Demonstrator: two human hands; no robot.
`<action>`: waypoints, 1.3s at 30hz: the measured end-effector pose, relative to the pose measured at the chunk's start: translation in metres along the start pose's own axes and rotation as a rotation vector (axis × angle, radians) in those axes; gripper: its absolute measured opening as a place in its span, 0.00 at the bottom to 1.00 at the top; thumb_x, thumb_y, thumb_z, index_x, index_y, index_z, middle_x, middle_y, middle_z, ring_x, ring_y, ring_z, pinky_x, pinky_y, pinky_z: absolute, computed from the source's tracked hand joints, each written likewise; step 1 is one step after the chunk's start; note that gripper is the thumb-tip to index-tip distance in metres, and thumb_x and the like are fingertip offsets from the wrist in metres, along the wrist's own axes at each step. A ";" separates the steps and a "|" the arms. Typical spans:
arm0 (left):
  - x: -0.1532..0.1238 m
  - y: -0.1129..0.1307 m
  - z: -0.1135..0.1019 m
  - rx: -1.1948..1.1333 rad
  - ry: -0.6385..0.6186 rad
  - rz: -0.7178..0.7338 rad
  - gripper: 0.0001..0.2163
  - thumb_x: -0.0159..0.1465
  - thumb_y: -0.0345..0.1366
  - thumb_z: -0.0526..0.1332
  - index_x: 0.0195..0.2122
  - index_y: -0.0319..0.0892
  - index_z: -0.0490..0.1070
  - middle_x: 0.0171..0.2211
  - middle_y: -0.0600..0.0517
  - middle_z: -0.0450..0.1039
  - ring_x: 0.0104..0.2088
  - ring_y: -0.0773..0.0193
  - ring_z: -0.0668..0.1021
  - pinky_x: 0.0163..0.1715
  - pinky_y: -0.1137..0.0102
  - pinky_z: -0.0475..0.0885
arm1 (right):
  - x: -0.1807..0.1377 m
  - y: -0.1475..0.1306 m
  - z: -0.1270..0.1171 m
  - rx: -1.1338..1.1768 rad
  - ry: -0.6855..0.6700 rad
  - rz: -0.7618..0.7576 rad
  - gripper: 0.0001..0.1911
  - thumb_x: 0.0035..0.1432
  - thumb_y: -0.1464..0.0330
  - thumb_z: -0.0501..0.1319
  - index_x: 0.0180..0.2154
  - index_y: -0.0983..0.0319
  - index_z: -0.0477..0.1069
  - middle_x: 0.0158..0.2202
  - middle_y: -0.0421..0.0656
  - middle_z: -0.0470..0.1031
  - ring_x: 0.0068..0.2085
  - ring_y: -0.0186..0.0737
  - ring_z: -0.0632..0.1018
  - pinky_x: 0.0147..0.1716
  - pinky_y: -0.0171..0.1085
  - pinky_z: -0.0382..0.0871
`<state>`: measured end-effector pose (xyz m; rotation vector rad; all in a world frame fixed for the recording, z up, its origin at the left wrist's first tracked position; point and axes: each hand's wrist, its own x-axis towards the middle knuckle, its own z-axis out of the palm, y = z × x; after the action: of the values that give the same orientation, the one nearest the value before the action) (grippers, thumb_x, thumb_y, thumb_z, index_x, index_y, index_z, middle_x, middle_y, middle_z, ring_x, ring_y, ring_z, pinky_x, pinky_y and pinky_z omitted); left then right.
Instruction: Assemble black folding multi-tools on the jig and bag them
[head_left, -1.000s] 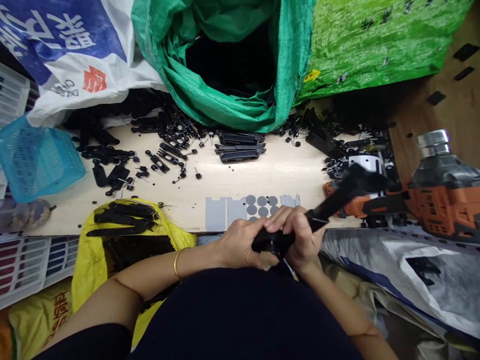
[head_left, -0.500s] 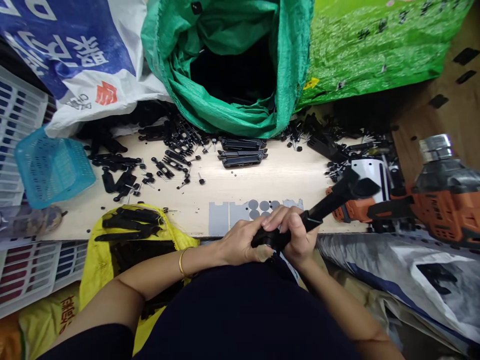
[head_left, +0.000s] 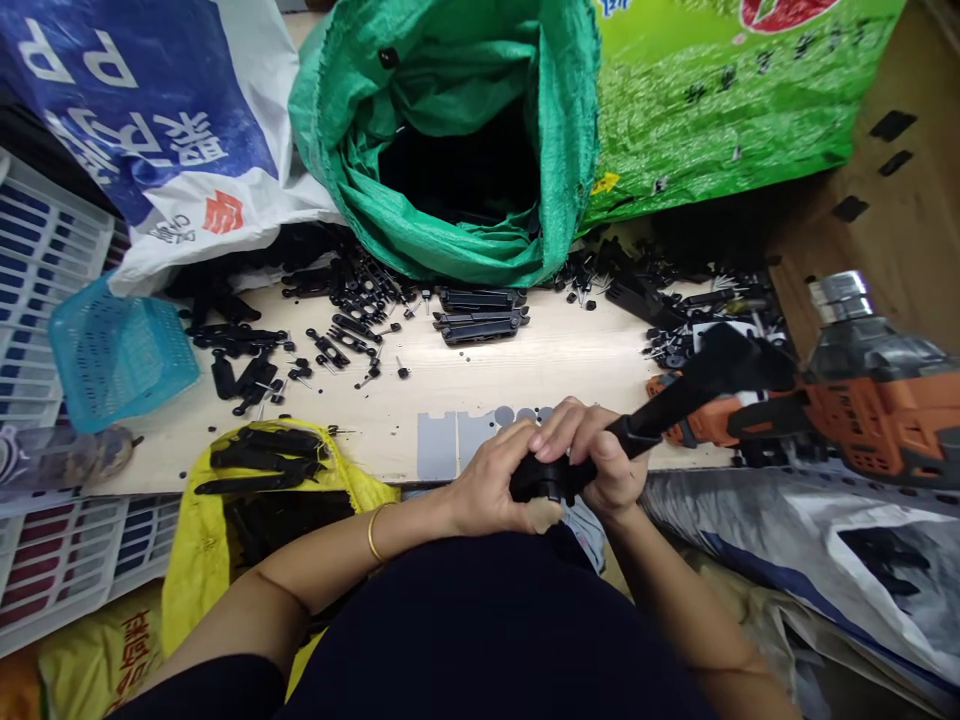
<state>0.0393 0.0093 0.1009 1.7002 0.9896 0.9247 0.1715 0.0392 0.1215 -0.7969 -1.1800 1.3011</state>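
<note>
My left hand [head_left: 495,485] and my right hand [head_left: 592,455] are both closed around the near end of a long black plastic part [head_left: 679,395], held just in front of my body at the bench's front edge. The part slants up and to the right, and its wide far end hangs over an orange power tool [head_left: 862,410]. My fingers hide the part's near end. A gold bangle is on my left wrist.
The pale wooden bench [head_left: 570,365] carries scattered black plastic pieces and pins [head_left: 330,335] and stacked black bars [head_left: 480,312]. An open green sack [head_left: 450,140] stands behind. A blue basket [head_left: 120,350] sits left, a yellow bag of black parts [head_left: 262,470] near left.
The view has tilted a little, shifting everything slightly. My hands keep their grip on the black part, which has swung slightly higher to the right.
</note>
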 end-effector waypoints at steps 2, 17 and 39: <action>-0.003 0.003 0.003 -0.057 -0.020 -0.058 0.28 0.56 0.64 0.49 0.36 0.40 0.62 0.29 0.51 0.62 0.31 0.62 0.67 0.32 0.65 0.68 | -0.001 -0.007 -0.001 -0.002 -0.072 0.104 0.20 0.56 0.58 0.59 0.16 0.59 0.64 0.17 0.41 0.71 0.23 0.38 0.74 0.26 0.39 0.68; 0.014 -0.020 -0.009 -0.388 -0.129 -0.437 0.35 0.61 0.63 0.41 0.55 0.39 0.57 0.34 0.48 0.70 0.27 0.64 0.75 0.29 0.67 0.72 | 0.032 0.018 -0.001 -0.160 0.313 0.304 0.23 0.52 0.53 0.61 0.16 0.61 0.62 0.15 0.40 0.70 0.20 0.33 0.71 0.23 0.34 0.66; 0.031 -0.041 -0.058 0.328 -0.432 -0.254 0.36 0.50 0.54 0.66 0.57 0.43 0.62 0.44 0.48 0.74 0.44 0.55 0.76 0.43 0.66 0.68 | 0.039 -0.010 -0.081 -1.504 -0.896 -0.215 0.09 0.56 0.63 0.60 0.36 0.62 0.67 0.32 0.47 0.75 0.33 0.45 0.75 0.33 0.40 0.63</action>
<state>-0.0089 0.0674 0.0833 1.8814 1.0648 0.2191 0.2466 0.0890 0.1171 -1.0288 -2.9643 0.3185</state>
